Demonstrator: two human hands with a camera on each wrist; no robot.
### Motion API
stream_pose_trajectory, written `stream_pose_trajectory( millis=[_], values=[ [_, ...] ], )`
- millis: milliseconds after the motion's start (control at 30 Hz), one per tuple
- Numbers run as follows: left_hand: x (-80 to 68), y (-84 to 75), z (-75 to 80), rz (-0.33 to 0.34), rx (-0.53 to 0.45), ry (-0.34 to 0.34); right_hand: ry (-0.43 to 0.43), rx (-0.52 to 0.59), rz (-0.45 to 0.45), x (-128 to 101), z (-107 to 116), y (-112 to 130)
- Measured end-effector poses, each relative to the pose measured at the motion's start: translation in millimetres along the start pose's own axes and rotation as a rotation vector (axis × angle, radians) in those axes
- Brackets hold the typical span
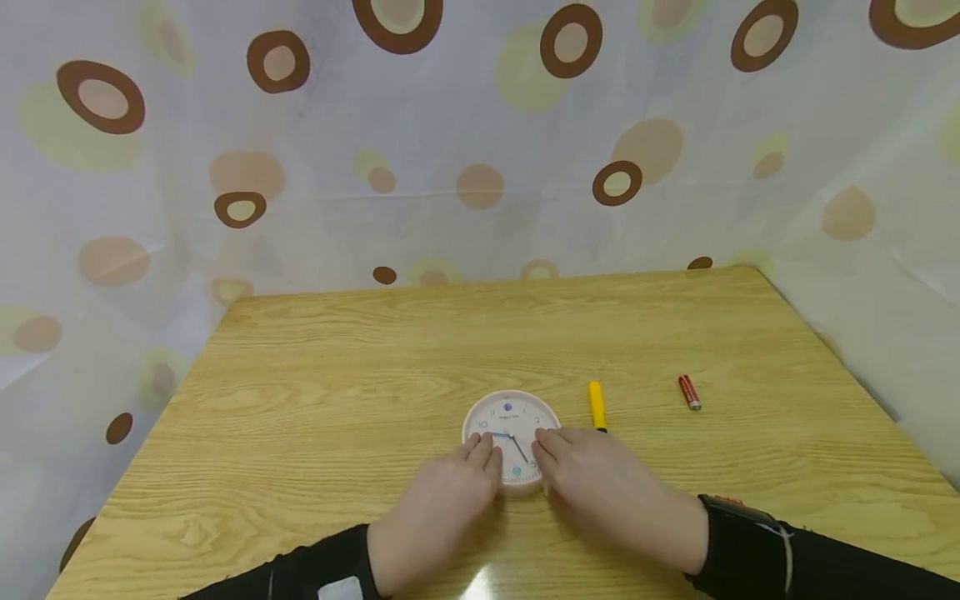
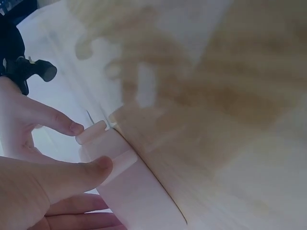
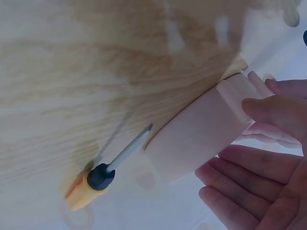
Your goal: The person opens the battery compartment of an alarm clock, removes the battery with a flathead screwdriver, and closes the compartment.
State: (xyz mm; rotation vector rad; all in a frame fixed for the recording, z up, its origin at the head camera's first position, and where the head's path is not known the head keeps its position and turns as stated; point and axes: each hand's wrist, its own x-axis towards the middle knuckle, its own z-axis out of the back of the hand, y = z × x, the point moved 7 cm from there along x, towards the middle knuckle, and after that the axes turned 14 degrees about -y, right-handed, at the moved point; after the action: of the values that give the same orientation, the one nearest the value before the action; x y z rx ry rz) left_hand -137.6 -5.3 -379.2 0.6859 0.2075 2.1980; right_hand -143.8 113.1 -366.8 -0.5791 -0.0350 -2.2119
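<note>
Right now both hands sit on a small round clock [image 1: 512, 436] lying face up near the front middle of the wooden table [image 1: 337, 383]. The left hand [image 1: 442, 500] rests its fairly straight fingers over the near left rim, the right hand [image 1: 600, 483] over the near right rim, thumbs against the pale pink side wall; neither is curled tight around it. The dial's 12 end points away from the person, toward the dotted curtain [image 1: 480, 125]; numerals 10 and 2 are readable, the small print under the top emblem is not. Just right of the clock lies a yellow screwdriver [image 1: 597, 405], its long axis running near-to-far, handle on the far end. Farther right lies a red battery [image 1: 689, 392], likewise lengthwise.
</note>
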Motion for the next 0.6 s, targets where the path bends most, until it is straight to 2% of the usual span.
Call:
stream_pose_trajectory(
  millis=[200,467,600],
  values=[
    [9.0,14.2,-13.7,0.073,-0.079,0.054,-0.015,-0.001,-0.028,10,-6,-11],
    [21.4,32.9,-32.4,0.103,-0.042,-0.050,-0.025,0.032,-0.084,29,-22,-36],
    [30.3,44.0,-40.3,0.138,-0.099,-0.067,-0.036,0.046,-0.116,38,-31,-48]
  ],
)
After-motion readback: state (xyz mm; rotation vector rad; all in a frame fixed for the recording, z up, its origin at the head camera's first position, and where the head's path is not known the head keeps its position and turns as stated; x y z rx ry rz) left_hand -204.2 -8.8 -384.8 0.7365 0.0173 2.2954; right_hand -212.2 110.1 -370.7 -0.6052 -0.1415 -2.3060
